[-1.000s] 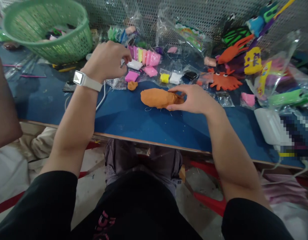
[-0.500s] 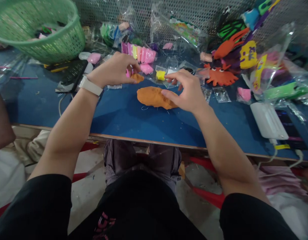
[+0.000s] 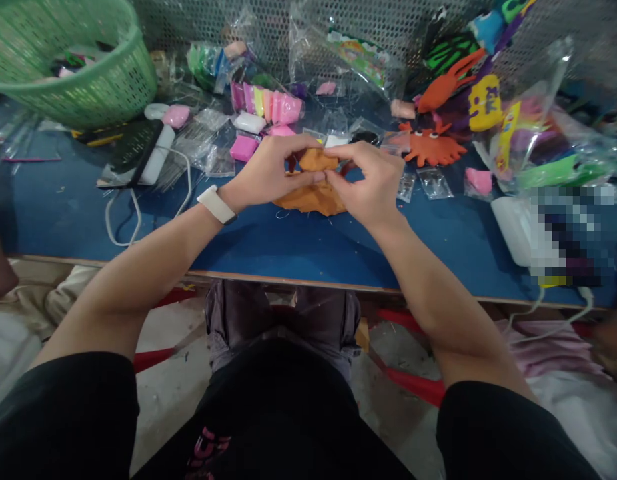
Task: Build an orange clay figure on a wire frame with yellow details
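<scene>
The left hand (image 3: pixel 268 167) and right hand (image 3: pixel 372 185) are pinching a small orange lump (image 3: pixel 315 159) just above the larger orange piece (image 3: pixel 313 202) (which is lying lengthwise left to right).

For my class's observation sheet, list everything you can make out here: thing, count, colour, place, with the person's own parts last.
table: 1, blue, in front of the person
small lump: 1, orange, centre, pinched
large lump: 1, orange, on the table, partly hidden
basket: 1, green, far left
flat object: 1, black, left
small packets: several, pink and others, beyond the lumps
clear bags: several, transparent, back
crab-like figure: 1, orange, right
marked figure: 1, yellow and purple, far right
box: 1, white, right
mesh panel: 1, grey, behind
shirt: 1, black, foreground
wristband: 1, white, left wrist
left grip: 1, bare, centre
right grip: 1, bare, centre
</scene>
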`<state>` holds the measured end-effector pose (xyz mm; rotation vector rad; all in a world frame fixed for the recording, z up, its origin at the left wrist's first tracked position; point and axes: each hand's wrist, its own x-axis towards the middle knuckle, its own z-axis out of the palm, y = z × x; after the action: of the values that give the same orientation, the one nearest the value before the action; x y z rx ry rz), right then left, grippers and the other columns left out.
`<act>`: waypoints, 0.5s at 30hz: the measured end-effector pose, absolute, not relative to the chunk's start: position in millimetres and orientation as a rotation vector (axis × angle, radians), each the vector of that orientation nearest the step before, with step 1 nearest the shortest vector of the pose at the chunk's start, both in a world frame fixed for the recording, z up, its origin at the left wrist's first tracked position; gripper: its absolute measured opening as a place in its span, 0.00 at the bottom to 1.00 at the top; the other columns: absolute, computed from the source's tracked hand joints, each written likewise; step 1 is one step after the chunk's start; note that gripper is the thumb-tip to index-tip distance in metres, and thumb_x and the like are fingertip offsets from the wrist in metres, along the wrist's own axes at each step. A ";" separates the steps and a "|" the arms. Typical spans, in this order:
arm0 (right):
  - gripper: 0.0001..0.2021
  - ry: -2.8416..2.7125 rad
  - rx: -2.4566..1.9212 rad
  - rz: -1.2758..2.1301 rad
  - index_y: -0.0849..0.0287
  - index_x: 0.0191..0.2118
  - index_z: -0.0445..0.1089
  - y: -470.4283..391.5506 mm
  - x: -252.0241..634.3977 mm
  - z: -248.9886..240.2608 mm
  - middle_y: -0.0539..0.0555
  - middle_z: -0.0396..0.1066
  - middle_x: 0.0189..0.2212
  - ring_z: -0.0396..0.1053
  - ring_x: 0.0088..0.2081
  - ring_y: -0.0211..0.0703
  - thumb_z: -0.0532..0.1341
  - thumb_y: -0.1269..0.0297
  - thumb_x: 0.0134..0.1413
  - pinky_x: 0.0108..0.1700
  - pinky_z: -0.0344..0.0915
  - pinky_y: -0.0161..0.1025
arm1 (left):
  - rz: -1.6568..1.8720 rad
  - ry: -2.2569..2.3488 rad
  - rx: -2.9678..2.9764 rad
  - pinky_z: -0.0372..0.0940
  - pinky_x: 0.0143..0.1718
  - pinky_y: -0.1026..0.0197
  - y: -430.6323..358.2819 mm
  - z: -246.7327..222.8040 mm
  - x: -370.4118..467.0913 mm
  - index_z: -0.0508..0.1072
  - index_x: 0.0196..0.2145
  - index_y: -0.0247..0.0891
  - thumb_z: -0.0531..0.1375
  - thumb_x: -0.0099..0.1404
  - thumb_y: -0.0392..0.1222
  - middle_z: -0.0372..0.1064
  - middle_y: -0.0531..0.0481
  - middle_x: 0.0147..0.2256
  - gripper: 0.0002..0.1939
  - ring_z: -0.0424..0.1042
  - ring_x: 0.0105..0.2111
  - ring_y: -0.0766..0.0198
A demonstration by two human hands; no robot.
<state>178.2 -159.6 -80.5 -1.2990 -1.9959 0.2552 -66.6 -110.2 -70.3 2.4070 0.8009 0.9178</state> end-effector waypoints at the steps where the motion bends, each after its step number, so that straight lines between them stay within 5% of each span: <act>1: 0.22 -2.007 -1.313 0.259 0.40 0.66 0.84 -161.0 177.6 -78.3 0.58 0.86 0.60 0.81 0.66 0.75 0.67 0.41 0.76 0.69 0.80 0.76 | 0.909 0.809 2.419 0.80 0.52 0.39 -110.0 -72.0 -66.7 0.84 0.58 0.47 0.60 0.76 0.81 0.85 0.37 0.50 0.38 0.84 0.49 0.44; 15: 0.19 -2.097 -1.276 0.234 0.41 0.61 0.86 -161.9 179.1 -76.6 0.58 0.87 0.56 0.82 0.63 0.73 0.64 0.43 0.79 0.68 0.79 0.76 | 0.910 0.895 2.461 0.79 0.51 0.41 -114.4 -74.1 -63.0 0.85 0.54 0.48 0.55 0.81 0.78 0.86 0.41 0.47 0.34 0.84 0.48 0.46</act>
<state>179.1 -161.9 -76.6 -1.2756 -2.0971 0.2336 -63.0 -114.4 -74.1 2.4609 0.8954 0.9098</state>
